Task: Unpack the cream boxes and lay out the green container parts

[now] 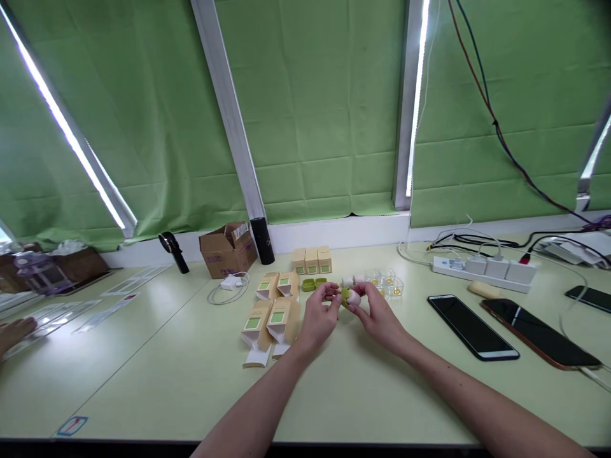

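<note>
Head: beside beige cardboard cartons [285,310], my left hand [321,315] and right hand [379,317] pinch a rounded green-and-white piece [352,297] (droppable if fingers slacken).

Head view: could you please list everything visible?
Table: one, pale green, foreground
Blinds: several, green, background
Box: one, brown, back
Cylinder: one, black, beside box
Device: one, black, left
Adapter: one, white, before box
Lantern: one, purple, left
Sheets: several, clear, left
Cartons: seven, tan, centre
Cases: two, green, centre
Containers: several, clear, centre
Power strip: one, white, right
Phones: three, dark, right
Cables: several, mixed, right
Block: one, beige, right
Sticker: one, blue, front left
Co-worker's hand: one, left edge
Held pieces: count unclear, green and white, centre
Left hand: one, centre
Right hand: one, centre
</note>
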Motion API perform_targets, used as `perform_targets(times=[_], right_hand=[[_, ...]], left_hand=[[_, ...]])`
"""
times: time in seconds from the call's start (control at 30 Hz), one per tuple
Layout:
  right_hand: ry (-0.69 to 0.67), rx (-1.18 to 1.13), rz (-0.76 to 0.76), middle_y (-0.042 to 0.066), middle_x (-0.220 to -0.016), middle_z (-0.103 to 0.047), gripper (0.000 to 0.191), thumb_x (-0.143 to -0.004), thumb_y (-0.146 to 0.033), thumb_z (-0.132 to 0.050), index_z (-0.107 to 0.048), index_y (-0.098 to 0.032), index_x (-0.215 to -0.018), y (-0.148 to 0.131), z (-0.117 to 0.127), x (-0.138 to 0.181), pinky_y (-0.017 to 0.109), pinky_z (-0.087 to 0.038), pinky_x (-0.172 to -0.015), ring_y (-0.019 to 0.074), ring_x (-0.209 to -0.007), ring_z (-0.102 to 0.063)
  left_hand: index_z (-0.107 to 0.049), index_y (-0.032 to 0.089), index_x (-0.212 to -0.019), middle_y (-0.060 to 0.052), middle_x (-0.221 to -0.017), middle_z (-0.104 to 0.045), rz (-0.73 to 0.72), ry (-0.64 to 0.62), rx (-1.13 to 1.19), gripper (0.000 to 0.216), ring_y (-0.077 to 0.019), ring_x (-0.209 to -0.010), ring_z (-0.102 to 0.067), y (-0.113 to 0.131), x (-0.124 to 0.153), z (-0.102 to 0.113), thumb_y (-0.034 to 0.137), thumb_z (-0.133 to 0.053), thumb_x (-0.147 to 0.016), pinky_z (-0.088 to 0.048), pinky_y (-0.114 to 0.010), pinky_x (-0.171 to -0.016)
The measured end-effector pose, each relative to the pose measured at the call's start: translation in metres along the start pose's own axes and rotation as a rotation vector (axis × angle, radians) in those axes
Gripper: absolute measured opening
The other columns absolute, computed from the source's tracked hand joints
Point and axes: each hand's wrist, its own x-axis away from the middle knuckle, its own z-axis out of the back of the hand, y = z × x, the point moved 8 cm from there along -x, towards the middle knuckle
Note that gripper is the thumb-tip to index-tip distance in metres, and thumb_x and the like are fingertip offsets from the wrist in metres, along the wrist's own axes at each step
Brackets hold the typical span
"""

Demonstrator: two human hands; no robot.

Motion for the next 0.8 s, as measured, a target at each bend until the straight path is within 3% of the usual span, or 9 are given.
perform_targets(times=[0.17, 0.37, 0.57, 0.8], right_hand=[[0.084, 0.307, 0.268, 0.013, -0.118, -0.062, 0.021, -0.099, -0.024, -0.052, -0.052, -0.023, -0.12, -0.029, 0.004, 0.0, 0.046, -0.051, -0.089, 0.029, -0.106, -0.061], [0.137, 0.535, 0.528, 0.015, -0.119, -0.061, 0.024, -0.101, -0.017, -0.048, -0.054, -0.02, -0.124, -0.058, 0.001, -0.008, 0.044, -0.052, -0.085, 0.0287, -0.106, -0.061], [0.092, 0.549, 0.58, 0.015, -0.115, -0.062, 0.029, -0.099, -0.011, -0.044, -0.054, -0.019, -0.125, -0.069, -0.009, -0.019, 0.044, -0.053, -0.083, 0.0288, -0.103, -0.06], [0.255, 0.453, 0.555, 0.018, -0.12, -0.057, 0.042, -0.098, -0.023, -0.054, -0.043, -0.018, -0.138, -0.071, 0.006, -0.009, 0.049, -0.053, -0.088, 0.0316, -0.109, -0.056]], left_hand=[[-0.066, 0.017, -0.12, -0.013, -0.111, -0.069, -0.097, -0.067, 0.019, 0.041, -0.0222, -0.092, -0.068, 0.003, 0.003, -0.005, 0.042, -0.073, -0.088, -0.064, -0.031, -0.065], [-0.06, 0.016, -0.132, -0.015, -0.12, -0.066, -0.21, -0.026, -0.003, 0.047, -0.0221, -0.099, -0.068, 0.008, 0.001, 0.002, 0.045, -0.065, -0.096, -0.067, -0.042, -0.083], [-0.061, 0.018, -0.135, -0.015, -0.124, -0.067, -0.23, 0.042, -0.024, 0.045, -0.0217, -0.101, -0.068, 0.005, -0.001, 0.01, 0.043, -0.063, -0.097, -0.066, -0.039, -0.085], [-0.065, 0.019, -0.13, -0.014, -0.122, -0.069, -0.253, 0.085, -0.092, 0.04, -0.022, -0.101, -0.07, 0.013, 0.001, 0.012, 0.041, -0.063, -0.097, -0.065, -0.034, -0.082]])
